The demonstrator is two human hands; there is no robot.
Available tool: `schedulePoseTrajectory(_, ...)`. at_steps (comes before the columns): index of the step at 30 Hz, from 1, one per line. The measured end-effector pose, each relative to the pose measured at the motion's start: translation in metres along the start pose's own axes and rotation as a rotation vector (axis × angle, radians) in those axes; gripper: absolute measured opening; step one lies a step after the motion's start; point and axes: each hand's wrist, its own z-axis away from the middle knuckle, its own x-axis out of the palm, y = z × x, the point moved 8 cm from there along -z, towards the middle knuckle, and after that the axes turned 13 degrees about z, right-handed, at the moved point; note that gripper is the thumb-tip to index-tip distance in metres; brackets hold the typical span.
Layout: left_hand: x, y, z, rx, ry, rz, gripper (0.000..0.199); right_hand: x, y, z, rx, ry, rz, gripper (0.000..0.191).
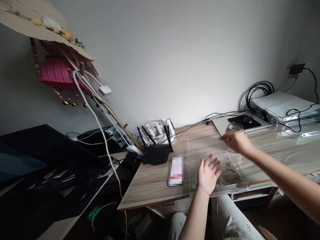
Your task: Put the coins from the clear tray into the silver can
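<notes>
My left hand (207, 174) hovers nearest to me, fingers spread wide and holding nothing, palm down over the near end of the clear, shallow acrylic tray (200, 146) that lies on the pale wood-grain bench (150, 183). The tray's long axis runs away from me, toward the wall. The loose scatter of mixed coins (228, 171) sits in the tray's near right part, just right of my left hand and close to its fingertips, so that hand is the nearer one. A small flat card with a red band (176, 170) lies on the bench just left of the tray. Farther out, my right hand (235, 141) reaches across above the tray's far right edge, its fingers drawn together; I cannot tell whether the grip pinches a coin. Just beyond its fingertips stands a small round clear glass jar (234, 128), mouth open. A black router with antennas (156, 151) stands left, near the wall.
</notes>
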Motion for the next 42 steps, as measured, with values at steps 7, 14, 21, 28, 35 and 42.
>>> schedulePoseTrajectory(7, -0.002, 0.006, -0.002, 0.113, 0.034, -0.154, 0.045, -0.001, 0.094, -0.063, 0.205, -0.214, 0.306, 0.019)
schedulePoseTrajectory(14, -0.001, 0.056, 0.012, 0.291, 0.133, -0.696, 0.027, 0.005, 0.087, -0.071, 0.181, -0.325, 0.396, 0.015)
schedulePoseTrajectory(21, -0.011, 0.058, 0.003, 0.254, 0.068, -0.995, 0.015, 0.026, 0.011, -0.024, -0.194, -0.249, 0.232, 0.024)
schedulePoseTrajectory(28, -0.010, 0.050, 0.005, 0.286, 0.059, -1.379, 0.022, 0.112, -0.044, 0.059, -0.571, -0.539, 0.429, 0.027)
schedulePoseTrajectory(35, -0.044, 0.056, 0.013, 0.109, 0.162, -1.314, 0.036, 0.094, -0.045, 0.074, -0.552, -0.548, 0.384, 0.020)
schedulePoseTrajectory(42, -0.038, 0.028, 0.007, -0.108, 0.144, -1.466, 0.016, 0.099, -0.053, 0.092, -0.376, -0.727, 0.166, 0.019)
